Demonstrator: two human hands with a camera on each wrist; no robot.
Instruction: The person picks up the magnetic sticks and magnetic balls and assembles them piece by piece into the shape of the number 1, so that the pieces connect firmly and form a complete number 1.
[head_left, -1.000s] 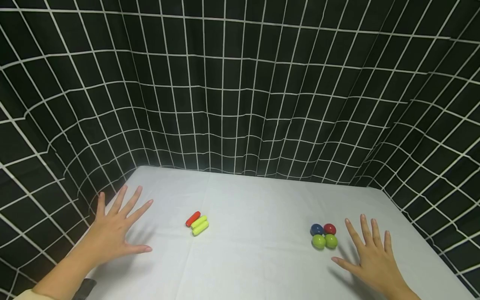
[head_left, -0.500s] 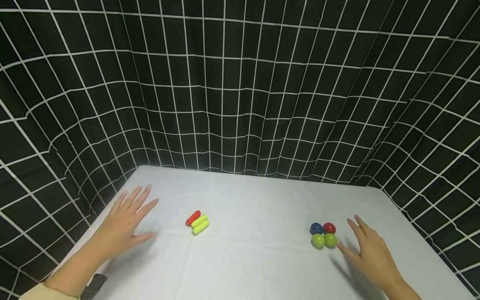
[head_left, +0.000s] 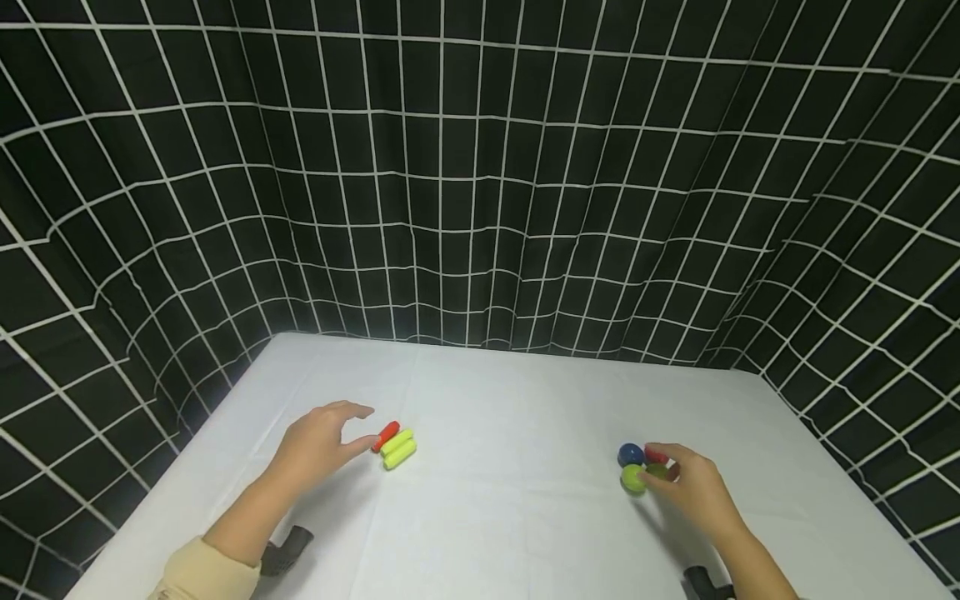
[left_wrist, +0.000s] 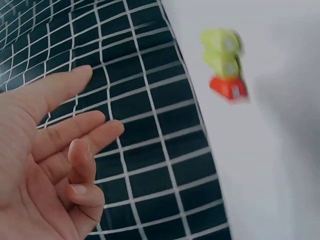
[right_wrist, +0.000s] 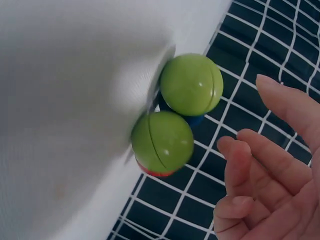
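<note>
Three short sticks lie side by side on the left of the table: a red one (head_left: 387, 433) and two yellow-green ones (head_left: 400, 454). My left hand (head_left: 315, 447) hovers just left of them, thumb and forefinger apart, the thumb tip overlapping the red stick in the head view. On the right, a blue ball (head_left: 631, 454), a red ball (head_left: 654, 456) and two green balls (right_wrist: 192, 85) sit in a tight cluster. My right hand (head_left: 701, 492) reaches over the cluster's right side, partly hiding the red ball and one green ball. Its thumb and forefinger stand apart in the right wrist view.
A white cloth covers the table (head_left: 510, 517). Black curtains with a white grid (head_left: 465, 208) rise behind it and at both sides. Dark devices sit under both wrists, one by the left forearm (head_left: 287, 550).
My left hand has moved right to the sticks, its spread fingers drawing together. My right hand has moved left over the balls, its fingers bending. Sticks and balls keep their places.
</note>
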